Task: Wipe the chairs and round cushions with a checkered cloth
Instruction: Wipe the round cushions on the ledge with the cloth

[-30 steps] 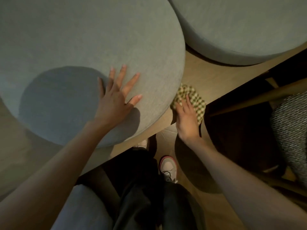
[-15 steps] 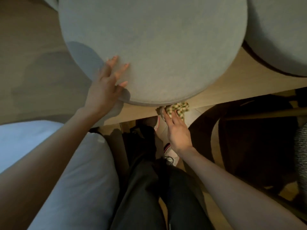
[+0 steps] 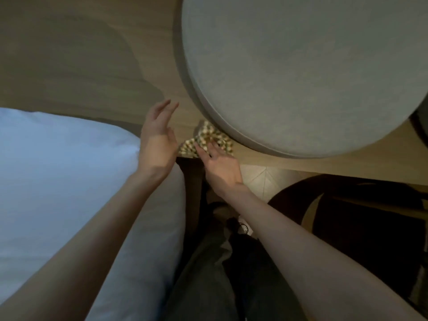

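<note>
Looking for the checkered cloth point(image 3: 206, 140): where does it lie?

– Bunched on the wooden surface point(image 3: 152, 66), right against the near-left rim of the round grey cushion point(image 3: 301, 77).

– Which hand has it?

– The right hand point(image 3: 221, 166). Its fingers are stretched out and press down on the near side of the cloth; none of them visibly curls round it.

– And the left hand point(image 3: 157, 140)?

– Released, grasping nothing. It hovers just left of the cloth, fingers nearly straight and pointing far, apart from the cushion.

– What lies around them?

– A pale, pillow-like cushion point(image 3: 58, 181) fills the near left, and the left forearm crosses in front of it. The person's dark trousers point(image 3: 208, 274) run down the middle, with a shoe point(image 3: 242, 227) on the floor just below the right wrist. A dark chair point(image 3: 359, 228) stands at the near right, mostly in shadow.
</note>
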`<state>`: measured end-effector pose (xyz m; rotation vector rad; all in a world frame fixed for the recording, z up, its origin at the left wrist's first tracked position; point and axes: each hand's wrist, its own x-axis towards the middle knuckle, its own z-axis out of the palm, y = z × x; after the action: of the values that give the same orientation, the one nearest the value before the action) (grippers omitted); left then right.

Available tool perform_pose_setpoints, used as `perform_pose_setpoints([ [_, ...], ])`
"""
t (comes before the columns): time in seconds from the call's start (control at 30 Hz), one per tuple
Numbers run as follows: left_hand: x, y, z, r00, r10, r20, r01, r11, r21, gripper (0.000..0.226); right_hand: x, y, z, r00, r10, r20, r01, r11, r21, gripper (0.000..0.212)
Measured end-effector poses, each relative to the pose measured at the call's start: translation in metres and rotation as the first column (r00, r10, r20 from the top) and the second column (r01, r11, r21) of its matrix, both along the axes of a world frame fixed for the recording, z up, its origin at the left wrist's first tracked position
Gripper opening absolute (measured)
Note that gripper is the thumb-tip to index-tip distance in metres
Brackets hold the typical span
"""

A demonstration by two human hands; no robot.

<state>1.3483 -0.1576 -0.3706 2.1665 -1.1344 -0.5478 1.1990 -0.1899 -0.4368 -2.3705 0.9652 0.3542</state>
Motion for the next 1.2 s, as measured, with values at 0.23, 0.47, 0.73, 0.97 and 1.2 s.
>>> perform_pose_setpoints([
  [0.23,-0.017,0.000,-0.005,0.996,0.049,-0.073,-0.042,0.995,0.089,0.054,0.030,-0.063,0.033,0.930,-0.276,0.243,0.119,0.851,0.511,0.052],
  [0.47,-0.057,0.006,-0.050,0.986,-0.133,-0.099,0.159,0.922,0.353,0.065,-0.010,-0.093,0.080,0.872,-0.297,0.390,0.316,0.949,0.015,0.029],
  [0.73,-0.019,-0.043,-0.098,0.996,-0.080,0.040,0.061,0.935,0.349,0.079,0.004,-0.154,0.043,1.000,0.016,0.011,-0.012,0.957,-0.290,0.053],
  [0.97,0.039,-0.095,-0.113,0.989,-0.140,0.036,0.128,0.965,0.229,0.077,0.040,-0.219,0.033,1.000,-0.024,-0.001,0.021,0.928,-0.373,0.053],
  [1.2,0.102,-0.149,-0.117,0.952,-0.305,0.011,0.300,0.943,0.146,0.064,0.076,-0.287,0.030,0.998,-0.043,0.039,0.055,0.917,-0.395,0.052],
])
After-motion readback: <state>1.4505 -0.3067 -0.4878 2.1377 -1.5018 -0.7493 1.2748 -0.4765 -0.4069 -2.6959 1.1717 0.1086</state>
